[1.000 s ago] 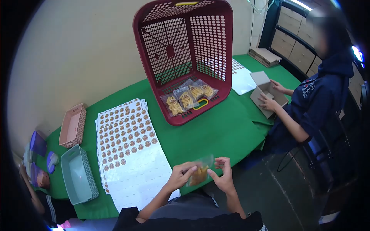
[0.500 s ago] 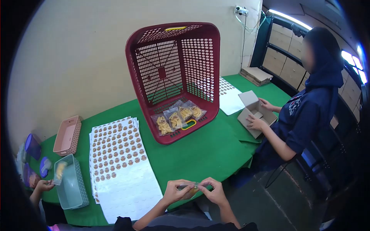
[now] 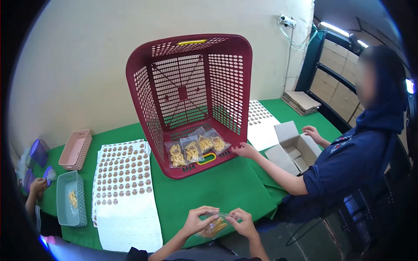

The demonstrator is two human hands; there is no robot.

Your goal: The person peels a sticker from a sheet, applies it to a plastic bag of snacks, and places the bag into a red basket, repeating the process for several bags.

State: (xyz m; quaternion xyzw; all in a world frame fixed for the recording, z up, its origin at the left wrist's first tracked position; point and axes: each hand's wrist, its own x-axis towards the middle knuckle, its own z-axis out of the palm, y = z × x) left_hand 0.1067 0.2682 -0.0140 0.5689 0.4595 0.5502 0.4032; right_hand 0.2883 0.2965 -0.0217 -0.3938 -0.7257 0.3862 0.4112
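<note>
The clear bag (image 3: 212, 230) of yellow sticks hangs just below the fingertips of 2 hands, its filled body closer under the left hand (image 3: 201, 221) than under the right hand (image 3: 242, 222). Its top edge spans the gap from the left fingertips to the right ones, roughly crosswise to the forearms; the bag's long axis is hard to tell, as the fingers cover part of it. Both hands have thumb and fingers brought together in a pinch on that edge, the 2 pinches close beside each other but apart.

Left of the left fingers lie the sheets of round labels (image 3: 126, 217), nearer to that hand. Straight ahead of the fingers, beyond a stretch of green cloth (image 3: 183, 195), the red basket (image 3: 248, 87) rests on its side, opening toward them, with at least 4 filled bags (image 3: 192, 150) inside. A co-worker's hand (image 3: 245, 151) is at its right lower corner, well apart from the fingers.
</note>
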